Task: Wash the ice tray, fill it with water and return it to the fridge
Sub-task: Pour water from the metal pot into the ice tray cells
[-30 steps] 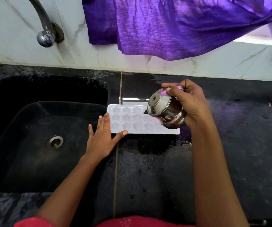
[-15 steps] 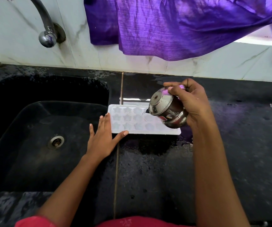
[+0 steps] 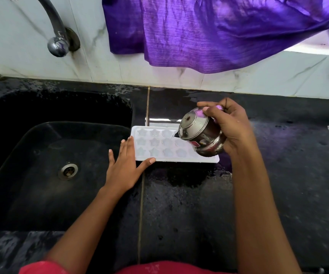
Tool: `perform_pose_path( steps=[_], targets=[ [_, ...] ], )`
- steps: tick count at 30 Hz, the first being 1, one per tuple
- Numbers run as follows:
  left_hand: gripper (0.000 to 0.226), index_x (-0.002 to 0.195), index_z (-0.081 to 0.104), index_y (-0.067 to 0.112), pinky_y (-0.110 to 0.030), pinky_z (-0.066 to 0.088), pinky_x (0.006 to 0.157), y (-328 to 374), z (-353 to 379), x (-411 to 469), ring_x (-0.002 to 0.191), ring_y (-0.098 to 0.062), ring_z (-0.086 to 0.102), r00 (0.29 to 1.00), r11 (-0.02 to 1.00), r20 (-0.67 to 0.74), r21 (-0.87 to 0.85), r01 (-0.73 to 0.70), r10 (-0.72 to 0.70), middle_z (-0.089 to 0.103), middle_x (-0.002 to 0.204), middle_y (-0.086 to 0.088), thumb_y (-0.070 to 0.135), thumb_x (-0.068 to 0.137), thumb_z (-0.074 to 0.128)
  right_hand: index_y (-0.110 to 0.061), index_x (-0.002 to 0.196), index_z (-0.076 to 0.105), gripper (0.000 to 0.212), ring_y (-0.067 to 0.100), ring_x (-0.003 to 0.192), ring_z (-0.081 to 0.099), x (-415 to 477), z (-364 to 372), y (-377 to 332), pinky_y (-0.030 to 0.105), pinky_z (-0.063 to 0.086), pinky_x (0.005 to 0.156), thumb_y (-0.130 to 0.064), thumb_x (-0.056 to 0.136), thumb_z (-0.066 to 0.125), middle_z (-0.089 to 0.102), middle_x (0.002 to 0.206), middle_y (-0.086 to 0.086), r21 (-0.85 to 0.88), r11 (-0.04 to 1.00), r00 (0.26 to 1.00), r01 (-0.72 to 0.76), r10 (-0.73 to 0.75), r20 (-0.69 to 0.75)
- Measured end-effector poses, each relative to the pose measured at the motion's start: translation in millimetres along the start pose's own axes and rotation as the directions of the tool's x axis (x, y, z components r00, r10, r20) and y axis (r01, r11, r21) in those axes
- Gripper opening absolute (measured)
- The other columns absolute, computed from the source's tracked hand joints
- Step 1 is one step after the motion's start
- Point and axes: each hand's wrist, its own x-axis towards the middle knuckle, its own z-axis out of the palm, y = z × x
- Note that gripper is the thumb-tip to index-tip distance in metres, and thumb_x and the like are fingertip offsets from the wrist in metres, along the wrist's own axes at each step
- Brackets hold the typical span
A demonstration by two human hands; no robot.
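The ice tray [image 3: 159,147], white with rows of star-shaped cells, lies flat on the wet black countertop [image 3: 179,204] just right of the sink [image 3: 41,155]. Its cells look pale and glassy, but I cannot tell how much water they hold. A small steel pot [image 3: 201,135] with a red label hangs tipped to the left over the right part of the tray, hiding the cells beneath it. A thin glint at its low edge may be water running into the tray. The inside of the pot is hidden. The sink basin is dark and holds only its metal drain [image 3: 68,171].

The right hand [image 3: 231,127] grasps the pot from the right, with its fingers curled over the far side. The left hand [image 3: 126,167] lies flat and spread at the tray's near left corner. Its fingertips touch the left end and the thumb rests along the near edge. The tray thus sits between the two hands, steadied on the left and poured over on the right.

A curved tap [image 3: 57,36] comes out of the pale tiled wall above the sink. A purple cloth [image 3: 209,30] hangs down the wall on the far side of the tray.

Compared with one second ago, little differs. Tray, left hand and right hand keep their places, and the pot holds about the same tilt.
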Motion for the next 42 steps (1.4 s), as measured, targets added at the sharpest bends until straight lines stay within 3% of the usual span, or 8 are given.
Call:
perform_pose_path(
  steps=[7, 15, 29, 42],
  targets=[
    [0.093, 0.149, -0.008, 0.015, -0.043, -0.014, 0.113, -0.1, -0.2, -0.6, 0.145, -0.012, -0.009, 1.0, 1.0, 0.004, 0.009, 0.001, -0.001, -0.002, 0.159, 0.0, 0.068, 0.084, 0.032, -0.015, 0.067, 0.045, 0.028, 0.023, 0.092, 0.068, 0.2, 5.3, 2.1, 0.039, 0.056, 0.08, 0.004, 0.08, 0.062, 0.072, 0.096, 0.005, 0.088, 0.995, 0.999, -0.039, 0.039, -0.006],
    [0.093, 0.149, -0.008, 0.015, -0.044, -0.013, 0.113, -0.2, -0.2, -0.6, 0.145, -0.011, -0.009, 1.0, 1.0, 0.003, 0.011, 0.005, -0.005, -0.001, 0.159, 0.0, 0.067, 0.084, 0.033, -0.014, 0.066, 0.044, 0.029, 0.019, 0.087, 0.068, 0.3, 15.3, 7.0, 0.025, 0.055, 0.067, 0.004, 0.082, 0.06, 0.071, 0.093, 0.005, 0.086, 0.996, 0.999, -0.013, 0.009, 0.047],
    [0.096, 0.149, -0.007, 0.013, -0.043, -0.01, 0.114, 0.1, -0.6, -0.7, 0.145, -0.011, -0.009, 1.0, 1.0, 0.007, 0.023, 0.006, -0.006, -0.002, 0.159, 0.0, 0.07, 0.081, 0.029, -0.014, 0.069, 0.044, 0.027, 0.019, 0.095, 0.067, -1.1, 24.2, 8.1, 0.033, 0.054, 0.082, 0.002, 0.083, 0.059, 0.071, 0.095, 0.003, -0.04, 0.999, 0.995, 0.036, -0.032, 0.095],
    [0.095, 0.149, -0.005, 0.012, -0.04, -0.008, 0.115, 0.7, -1.5, -0.8, 0.145, -0.012, -0.008, 1.0, 1.0, -0.002, 0.009, 0.0, 0.0, -0.001, 0.159, -0.001, 0.068, 0.082, 0.031, -0.014, 0.068, 0.044, 0.028, 0.017, 0.092, 0.067, -3.5, 28.6, 1.2, 0.027, 0.054, 0.076, 0.004, 0.083, 0.059, 0.071, 0.094, 0.003, -0.051, 0.997, 0.994, 0.066, -0.061, 0.094]
  ],
)
